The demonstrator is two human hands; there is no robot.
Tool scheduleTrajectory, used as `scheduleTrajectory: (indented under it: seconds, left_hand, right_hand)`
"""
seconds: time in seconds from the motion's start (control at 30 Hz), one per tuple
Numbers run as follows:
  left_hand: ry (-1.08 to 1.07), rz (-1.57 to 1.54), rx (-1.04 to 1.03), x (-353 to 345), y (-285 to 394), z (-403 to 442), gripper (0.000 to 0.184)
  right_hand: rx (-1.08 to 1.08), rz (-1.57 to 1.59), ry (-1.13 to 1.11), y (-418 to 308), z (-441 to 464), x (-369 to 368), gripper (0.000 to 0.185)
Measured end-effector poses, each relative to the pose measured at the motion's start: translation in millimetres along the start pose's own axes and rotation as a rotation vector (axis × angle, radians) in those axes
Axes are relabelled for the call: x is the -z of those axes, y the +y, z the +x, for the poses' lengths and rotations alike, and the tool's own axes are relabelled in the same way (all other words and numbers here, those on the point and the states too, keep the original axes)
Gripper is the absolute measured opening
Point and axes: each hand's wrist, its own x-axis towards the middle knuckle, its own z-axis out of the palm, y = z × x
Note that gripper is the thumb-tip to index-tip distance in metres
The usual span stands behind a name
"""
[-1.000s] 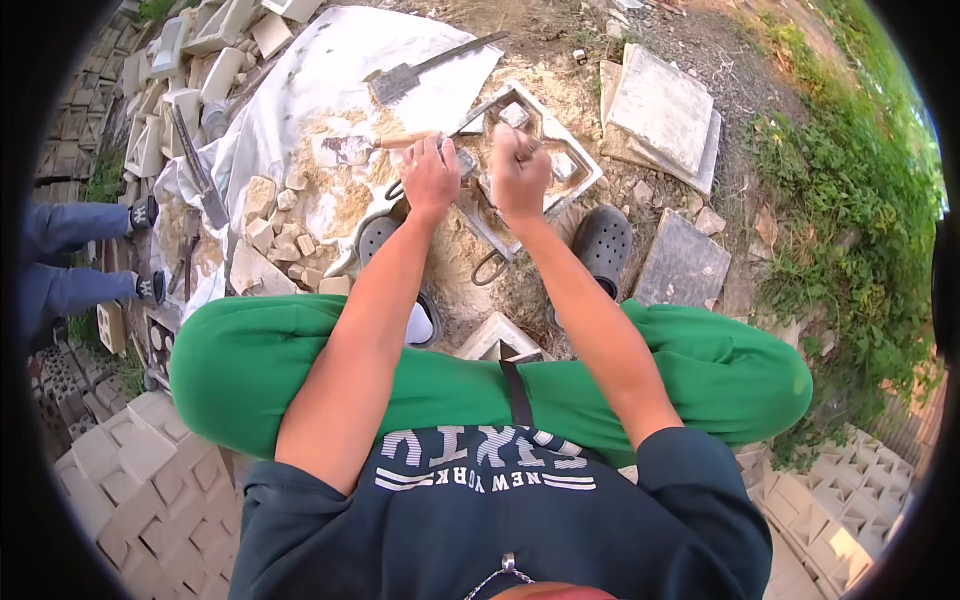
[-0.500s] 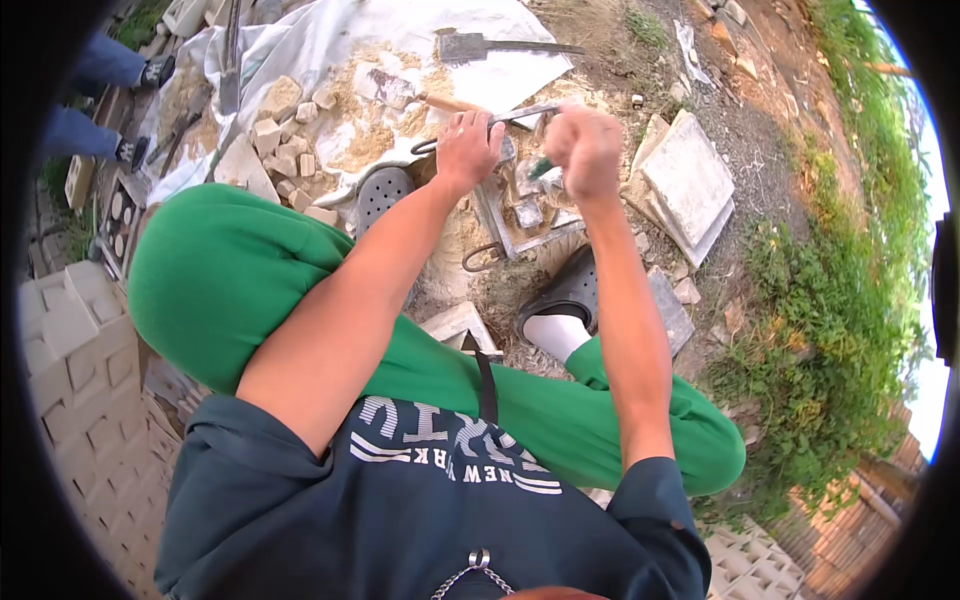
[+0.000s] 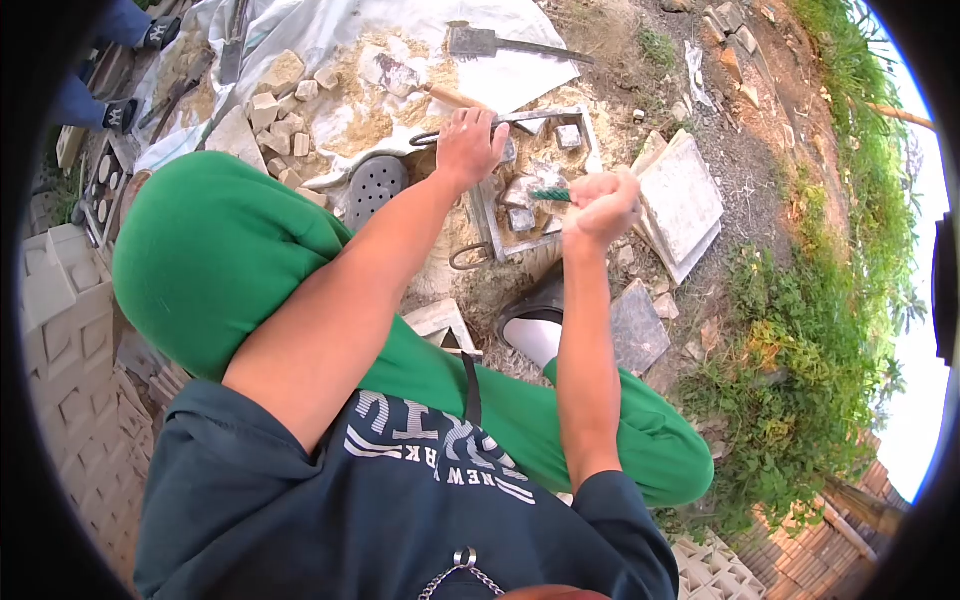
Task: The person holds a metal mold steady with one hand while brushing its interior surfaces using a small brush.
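A metal mould frame with block-shaped cores lies on the dusty ground before me. My left hand is at its upper left edge, fingers bent over a dark metal bar or handle. Above the frame's right side, my right hand is closed round a green tool that points left over the cores. The far end of that tool is hard to make out. Just beyond my left hand lies a wooden handle, joined to a powder-covered trowel.
A flat shovel lies on a white sheet at the top. Broken stone pieces sit left of the frame. Stacked slabs lie at right, beside green plants. Another person's feet are at upper left.
The view has swung round and my right foot has drawn in toward me. My right hand has moved away from the left, and the green tool in it now shows clearly.
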Motion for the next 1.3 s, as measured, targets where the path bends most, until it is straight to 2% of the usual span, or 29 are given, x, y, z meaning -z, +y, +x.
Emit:
scheduleTrajectory:
  seconds: [0.13, 0.2, 0.3, 0.33, 0.37, 0.4, 0.43, 0.53, 0.7, 0.77, 0.8, 0.87, 0.93, 1.07, 1.13, 1.23, 1.3]
  left_hand:
    - [-0.009, 0.007, -0.004, -1.3, -5.2, -0.6, 0.04]
    - [-0.007, 0.002, -0.016, -2.6, -4.1, 0.9, 0.04]
    - [-0.002, -0.002, -0.013, -3.7, -4.3, 2.4, 0.041]
    - [0.002, -0.001, -0.002, -5.6, -5.0, 2.4, 0.041]
    - [0.007, -0.002, 0.008, -6.3, -3.8, 3.1, 0.042]
    - [0.008, -0.009, -0.003, -4.9, -1.3, 3.0, 0.042]
    - [-0.025, 0.012, 0.012, -2.8, 0.4, 0.8, 0.042]
    - [-0.059, 0.049, 0.021, 0.4, 1.9, 2.3, 0.043]
    - [0.009, -0.002, -0.017, -6.9, -6.0, 2.3, 0.044]
    - [-0.009, 0.005, -0.009, -6.6, -4.9, 3.1, 0.044]
    - [-0.018, 0.012, -0.002, -5.8, -4.6, 3.3, 0.044]
    - [-0.012, 0.027, 0.002, -5.5, -2.4, 4.7, 0.044]
    - [-0.009, 0.036, 0.011, -5.4, -3.0, 1.2, 0.044]
    - [0.001, 0.022, 0.014, -3.0, -2.3, 1.5, 0.044]
    - [0.01, 0.016, 0.008, -2.8, 0.5, 5.3, 0.044]
    - [-0.035, 0.043, 0.032, -3.2, -3.3, 3.2, 0.045]
    - [-0.006, 0.046, 0.001, -4.2, -3.0, 1.0, 0.045]
  right_hand:
    - [0.022, -0.048, 0.012, -64.9, -4.7, -21.1, 0.045]
    - [0.073, -0.056, 0.03, -86.8, -6.9, -29.9, 0.038]
    - [-0.006, -0.047, 0.108, -75.4, -13.5, -33.8, 0.039]
    - [0.163, -0.157, 0.047, -34.5, -4.8, -11.3, 0.039]
    - [0.183, -0.371, 0.034, -2.0, -12.2, -6.4, 0.041]
    - [0.094, -0.029, -0.092, 29.1, -18.3, 6.9, 0.042]
    - [0.007, 0.041, -0.061, 22.5, -17.0, 3.3, 0.043]
    - [0.01, 0.026, -0.107, 4.3, -14.0, -0.6, 0.045]
    - [0.072, 0.025, -0.226, -67.3, -26.3, -32.0, 0.044]
    - [0.131, 0.012, -0.362, -78.9, -30.6, -38.7, 0.044]
    - [0.128, 0.013, -0.359, -73.2, -31.8, -36.7, 0.044]
    - [0.103, -0.064, -0.447, -43.0, -33.6, -27.5, 0.043]
    - [0.314, -0.417, -0.704, 17.3, -28.4, -0.1, 0.042]
    - [0.207, -0.571, -0.652, 23.0, -50.5, -5.1, 0.042]
    - [0.122, -0.385, -0.592, 16.7, -51.0, -10.0, 0.04]
    - [0.211, -0.185, -0.651, -23.6, -38.7, -17.4, 0.042]
    - [0.102, -0.001, -0.642, -59.0, -39.6, -32.5, 0.043]
